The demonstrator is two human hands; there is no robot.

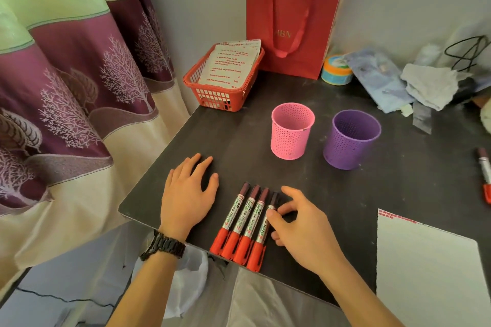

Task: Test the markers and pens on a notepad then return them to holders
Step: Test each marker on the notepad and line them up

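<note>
Four red-capped markers with silver printed barrels [243, 223] lie side by side at the near edge of the dark table [239, 141], caps overhanging. The right hand [300, 231] pinches the rightmost marker [259, 244] between thumb and fingers; the left hand [186, 194] rests flat, fingers straight. A careless lift could knock its neighbours off the edge.

The left hand [188, 194] lay flat, palm down on the table [239, 141], with its fingers straight and slightly spread toward 1 o'clock and a dark band [164, 245] round its wrist. At its 3 o'clock, the right hand [300, 231] reached in from 5 o'clock, index finger raised, thumb and curled fingers pinching the rightmost marker [256, 252].
</note>
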